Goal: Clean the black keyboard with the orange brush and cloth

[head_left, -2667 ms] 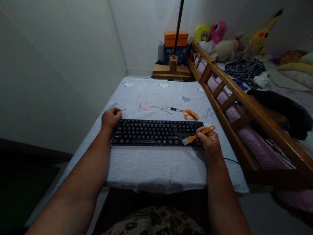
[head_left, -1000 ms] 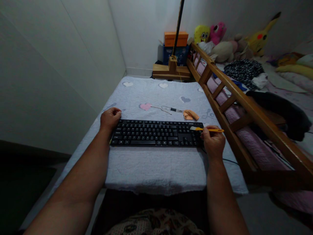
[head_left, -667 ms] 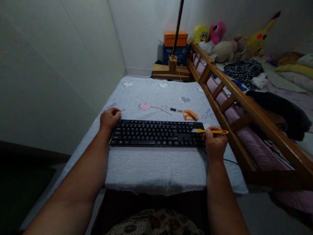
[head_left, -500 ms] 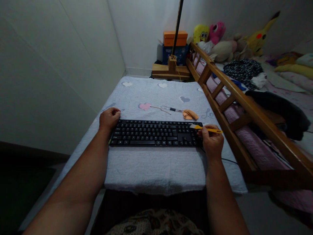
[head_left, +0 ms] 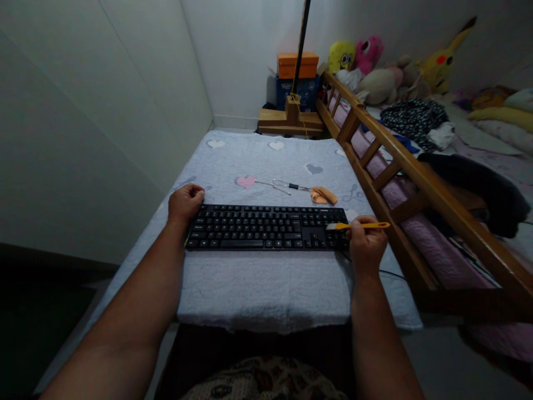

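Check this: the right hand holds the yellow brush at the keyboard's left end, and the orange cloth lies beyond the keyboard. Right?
Wrong end: the right hand holds the yellow brush at the right end of the keyboard, as the head view shows. The orange cloth does lie beyond the keyboard.

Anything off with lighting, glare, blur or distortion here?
Head view: dim, lower left corner nearly black; head view: soft shadow on the cloth near the right hand, faint shine along the wooden rail; head view: left forearm looks stretched toward the bottom edge; head view: no strong blur on the brush, though lettering on the keyboard is hard to read.
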Demonstrator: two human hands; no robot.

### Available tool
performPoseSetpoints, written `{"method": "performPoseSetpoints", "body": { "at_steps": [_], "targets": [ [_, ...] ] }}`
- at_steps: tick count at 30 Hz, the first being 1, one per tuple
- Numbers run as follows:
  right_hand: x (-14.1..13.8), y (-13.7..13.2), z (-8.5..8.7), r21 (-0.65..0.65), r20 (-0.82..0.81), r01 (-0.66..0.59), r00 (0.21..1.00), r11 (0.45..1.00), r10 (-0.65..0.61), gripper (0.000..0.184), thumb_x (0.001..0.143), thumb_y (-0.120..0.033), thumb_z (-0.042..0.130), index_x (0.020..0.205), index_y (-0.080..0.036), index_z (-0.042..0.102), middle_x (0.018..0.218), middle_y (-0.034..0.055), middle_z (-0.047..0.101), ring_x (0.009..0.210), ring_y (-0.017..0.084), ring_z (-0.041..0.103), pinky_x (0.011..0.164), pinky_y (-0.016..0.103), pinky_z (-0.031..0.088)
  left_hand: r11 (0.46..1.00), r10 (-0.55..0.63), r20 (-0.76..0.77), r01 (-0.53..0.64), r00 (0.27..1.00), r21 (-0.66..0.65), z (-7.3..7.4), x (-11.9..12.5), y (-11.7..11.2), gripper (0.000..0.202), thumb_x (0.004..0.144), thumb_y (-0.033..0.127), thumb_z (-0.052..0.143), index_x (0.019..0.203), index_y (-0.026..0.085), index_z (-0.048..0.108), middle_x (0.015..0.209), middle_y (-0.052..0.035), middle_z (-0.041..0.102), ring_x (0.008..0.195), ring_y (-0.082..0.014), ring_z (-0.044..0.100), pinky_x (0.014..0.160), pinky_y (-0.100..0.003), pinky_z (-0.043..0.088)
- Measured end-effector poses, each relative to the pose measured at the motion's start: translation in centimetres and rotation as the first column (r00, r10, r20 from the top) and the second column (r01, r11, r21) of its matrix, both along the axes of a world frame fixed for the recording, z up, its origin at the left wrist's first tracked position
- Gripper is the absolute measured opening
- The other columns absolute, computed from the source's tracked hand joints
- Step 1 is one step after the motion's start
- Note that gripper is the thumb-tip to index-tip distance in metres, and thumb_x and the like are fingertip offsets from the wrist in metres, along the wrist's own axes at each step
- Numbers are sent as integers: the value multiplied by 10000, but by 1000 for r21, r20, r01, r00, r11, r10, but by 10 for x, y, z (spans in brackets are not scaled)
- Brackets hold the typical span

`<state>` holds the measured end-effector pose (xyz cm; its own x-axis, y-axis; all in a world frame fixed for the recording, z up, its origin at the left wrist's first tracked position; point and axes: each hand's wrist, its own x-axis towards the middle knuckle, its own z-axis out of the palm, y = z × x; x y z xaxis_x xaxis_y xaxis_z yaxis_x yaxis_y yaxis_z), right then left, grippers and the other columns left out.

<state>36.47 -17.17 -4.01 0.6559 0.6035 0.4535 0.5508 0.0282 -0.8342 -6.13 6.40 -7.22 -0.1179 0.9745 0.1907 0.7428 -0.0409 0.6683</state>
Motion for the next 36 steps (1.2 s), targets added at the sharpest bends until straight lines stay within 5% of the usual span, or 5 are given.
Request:
{"method": "performPoseSetpoints", "body": {
  "at_steps": [10,18,28,36],
  "targets": [
    [-8,8,-2,-48,-96,-124,988,991,119,293,930,-524,703,925,-234,661,754,0,741,692,216,736,710,351,567,1000,10,-12,-10,1000,-3,4,3,-1,221,792,370,593,892,218,720,840,-60,750,832,-258,701,859,-348,548],
    [-4,3,7,-48,97,25,995,999,-21,252,894,-452,616,743,-252,588,572,-46,585,568,179,599,643,319,466,1000,4,-24,-4,1000,6,2,1,0,239,792,379,591,901,214,725,865,-65,764,831,-255,699,845,-346,548],
    [-8,8,0,-50,-58,-85,995,995,82,300,927,-537,661,900,-239,632,710,-10,697,653,211,702,670,342,546,1000,9,-28,-9,1000,5,2,2,0,232,793,363,595,907,216,733,847,-67,753,841,-269,705,858,-360,550],
    [1,2,0,-56,83,26,996,998,-21,232,887,-446,614,757,-255,593,570,-48,579,597,190,596,648,324,450,1000,-2,-13,2,1000,-4,3,2,-1,240,792,380,586,901,213,720,900,-82,765,868,-273,710,889,-369,551]
  ]
}}
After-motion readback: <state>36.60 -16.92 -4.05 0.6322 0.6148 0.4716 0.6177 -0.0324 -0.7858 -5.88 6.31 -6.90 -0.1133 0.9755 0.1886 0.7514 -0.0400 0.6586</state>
